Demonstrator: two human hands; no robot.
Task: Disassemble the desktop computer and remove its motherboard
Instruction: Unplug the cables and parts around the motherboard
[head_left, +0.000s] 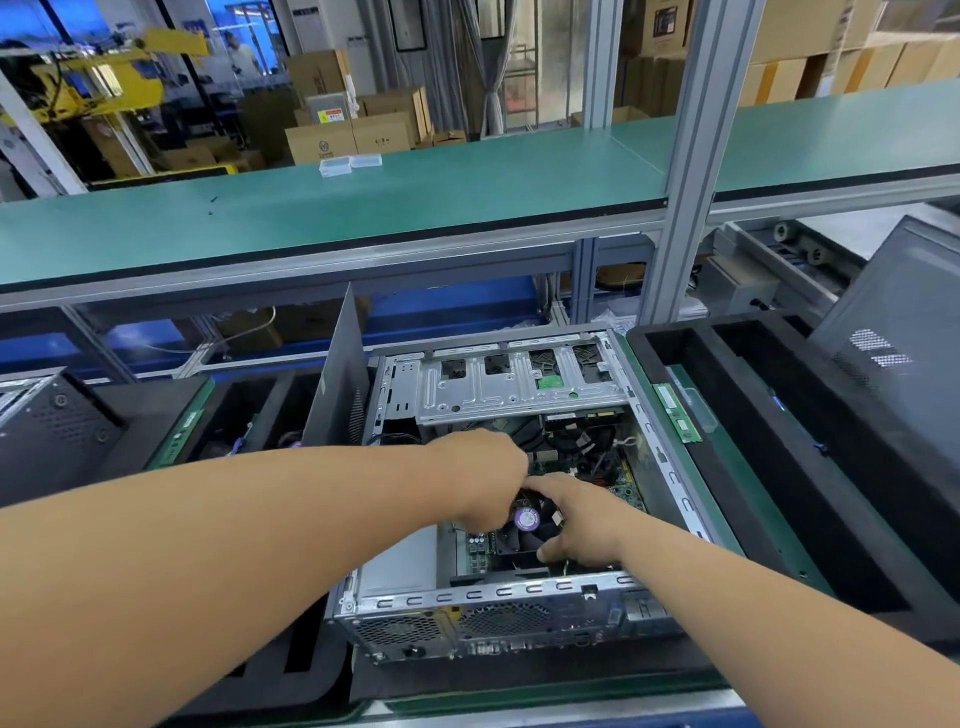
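Your left hand (485, 480) reaches in from the left, forearm stretched across the open case, knuckles up and fingers curled down over the CPU fan (524, 525); whether it grips anything you cannot tell. Your right hand (582, 522) comes from the lower right, index finger straight across the fan's top, thumb hooked at its near edge, holding the fan. The motherboard (480, 551) lies flat inside the desktop computer (498, 613), which lies on its side on the surface (727, 478), long axis running away from you, rear panel facing you. A metal drive cage (509, 389) spans the far end.
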